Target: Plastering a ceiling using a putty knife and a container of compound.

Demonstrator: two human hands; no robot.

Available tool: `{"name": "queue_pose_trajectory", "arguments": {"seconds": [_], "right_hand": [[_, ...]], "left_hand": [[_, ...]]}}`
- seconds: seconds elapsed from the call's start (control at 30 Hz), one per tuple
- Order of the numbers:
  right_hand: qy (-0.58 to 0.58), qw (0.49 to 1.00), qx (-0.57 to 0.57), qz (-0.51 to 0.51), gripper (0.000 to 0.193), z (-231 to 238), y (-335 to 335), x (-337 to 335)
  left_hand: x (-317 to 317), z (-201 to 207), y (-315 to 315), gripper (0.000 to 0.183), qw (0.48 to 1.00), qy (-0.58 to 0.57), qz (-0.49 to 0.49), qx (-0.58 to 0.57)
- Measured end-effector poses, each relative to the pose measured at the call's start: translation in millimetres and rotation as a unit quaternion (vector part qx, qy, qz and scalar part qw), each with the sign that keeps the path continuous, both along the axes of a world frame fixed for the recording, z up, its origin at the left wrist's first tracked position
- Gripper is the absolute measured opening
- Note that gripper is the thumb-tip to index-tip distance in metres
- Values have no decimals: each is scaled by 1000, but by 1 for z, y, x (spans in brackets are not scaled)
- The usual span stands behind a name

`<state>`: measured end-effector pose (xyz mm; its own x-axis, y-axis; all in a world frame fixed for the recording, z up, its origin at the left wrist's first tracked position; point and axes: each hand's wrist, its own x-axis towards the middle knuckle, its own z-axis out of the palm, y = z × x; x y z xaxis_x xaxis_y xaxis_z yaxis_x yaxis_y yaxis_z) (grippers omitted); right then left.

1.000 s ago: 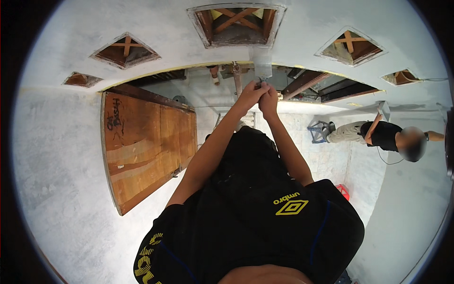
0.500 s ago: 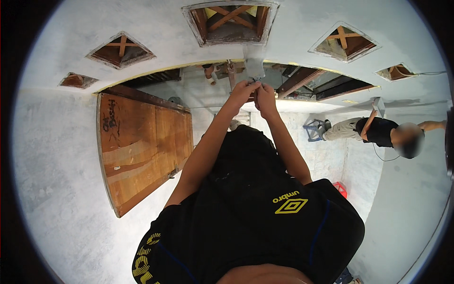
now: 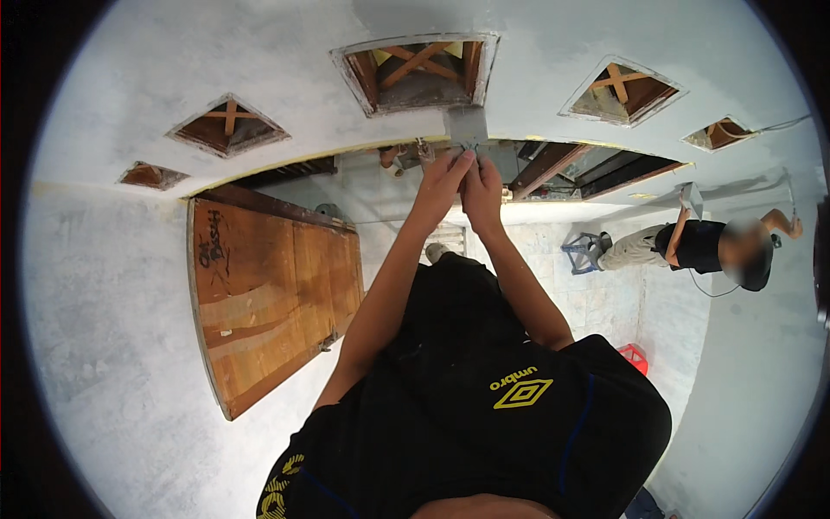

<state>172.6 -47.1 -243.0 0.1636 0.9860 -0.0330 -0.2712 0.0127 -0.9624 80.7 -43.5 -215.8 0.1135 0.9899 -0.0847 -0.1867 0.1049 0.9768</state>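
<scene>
Where fingers (image 3: 462,169) pinch: grey trowel (image 3: 467,128).

Grey plastered wall (image 3: 112,329) pierced by diamond-shaped openings (image 3: 226,128) with crossed wooden slats; wooden door (image 3: 268,298) at left; pale tiled floor (image 3: 596,298) beyond.

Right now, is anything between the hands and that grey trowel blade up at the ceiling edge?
Nothing visible. The left hand and right hand meet right under the grey trowel blade, fingertips at its lower edge.

Bright, even light on pale plaster; fisheye bends edges (black corners), one face blurred.
</scene>
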Motion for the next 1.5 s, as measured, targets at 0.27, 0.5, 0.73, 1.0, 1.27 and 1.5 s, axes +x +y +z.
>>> {"name": "queue_pose_trajectory", "arguments": {"seconds": [0.27,0.5,0.73,1.0,1.27,1.5], "right_hand": [[-7,994,-108,14,33,-60,-1,-2],[110,972,-198,56,31,-68,2,11],[130,969,-199,73,28,-69,-3,22],[74,985,-149,53,29,-9,-3,36],[50,995,-78,39,25,1,-9,36],[66,985,-150,62,26,-55,-9,48]], "left_hand": [[0,-69,5,51,995,96,0,-10],[-7,-100,11,49,991,109,-51,-55],[-6,-96,10,49,991,35,-80,-97],[0,-42,2,49,991,38,-100,-84],[3,-17,-3,41,995,14,-98,1],[5,-72,-1,48,986,22,-132,-101]]}}
